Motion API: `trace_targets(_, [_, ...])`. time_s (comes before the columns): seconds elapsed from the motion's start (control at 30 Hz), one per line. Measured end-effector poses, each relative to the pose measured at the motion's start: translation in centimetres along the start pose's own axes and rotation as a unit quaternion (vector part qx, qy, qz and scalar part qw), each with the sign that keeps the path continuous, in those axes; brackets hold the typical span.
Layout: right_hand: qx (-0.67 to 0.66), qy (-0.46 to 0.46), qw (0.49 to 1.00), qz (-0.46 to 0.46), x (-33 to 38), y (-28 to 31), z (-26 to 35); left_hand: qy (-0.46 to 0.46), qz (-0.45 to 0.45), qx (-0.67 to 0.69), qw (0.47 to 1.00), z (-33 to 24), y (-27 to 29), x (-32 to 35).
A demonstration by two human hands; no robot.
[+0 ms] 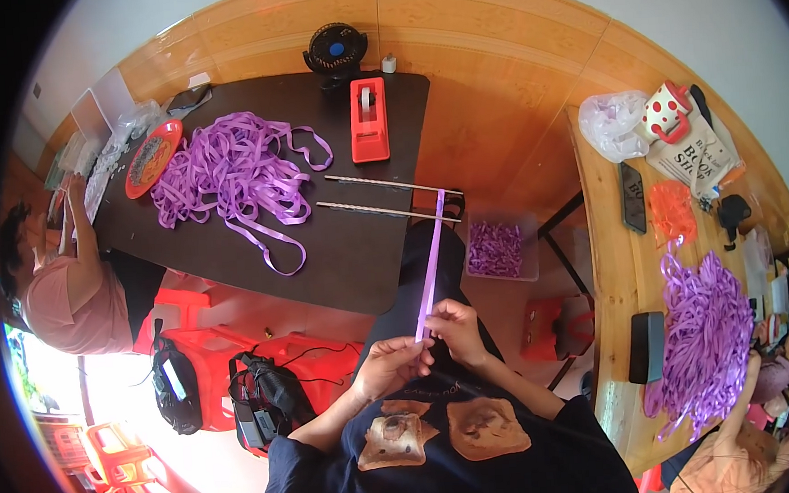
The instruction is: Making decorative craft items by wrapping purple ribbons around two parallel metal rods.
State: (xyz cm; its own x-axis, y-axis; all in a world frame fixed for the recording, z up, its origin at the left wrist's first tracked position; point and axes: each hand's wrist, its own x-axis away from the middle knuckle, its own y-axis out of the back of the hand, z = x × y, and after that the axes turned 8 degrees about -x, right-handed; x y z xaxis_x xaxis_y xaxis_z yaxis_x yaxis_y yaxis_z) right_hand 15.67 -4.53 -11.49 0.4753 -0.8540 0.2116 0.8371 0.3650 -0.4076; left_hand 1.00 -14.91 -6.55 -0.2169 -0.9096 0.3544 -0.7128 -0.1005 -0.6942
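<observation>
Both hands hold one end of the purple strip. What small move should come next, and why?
Probably fold the near end over. The left hand and right hand pinch the purple strip at its lower end, while its far end reaches the two thin rods on the dark table. It looks straight, so shaping could start.

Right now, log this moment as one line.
left hand: pinching purple strip low end | right hand: gripping same strip | strip: stretched toward dark table | ribbon pile: untouched
</observation>
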Motion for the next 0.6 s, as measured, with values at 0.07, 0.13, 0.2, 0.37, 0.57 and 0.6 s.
trace_targets(0.07, [0.000,-0.007,0.999,0.046,0.8,0.0,-0.3,-0.019,-0.001,0.007,1.000,-0.4,-1.0,0.0])
trace_targets(0.13, [-0.005,-0.059,0.994,0.089,1.9,0.0,0.3,-0.039,-0.003,0.016,0.999,-0.5,-1.2,-0.4])
trace_targets(0.2, [-0.035,-0.063,0.992,0.108,2.3,0.1,-1.0,-0.070,0.004,-0.003,0.998,-0.2,-0.8,-1.1])
trace_targets(0.37, [0.001,-0.045,0.989,0.144,2.7,0.2,-1.3,-0.080,-0.016,-0.047,0.996,0.1,-0.1,-1.7])
trace_targets(0.57, [0.092,-0.078,0.980,0.156,2.3,0.7,-1.7,-0.089,-0.078,-0.131,0.984,-0.8,-0.3,-4.7])
trace_targets(0.6, [0.092,-0.079,0.981,0.154,2.2,1.0,-2.1,-0.093,-0.106,-0.129,0.982,-0.6,-0.2,-5.5])
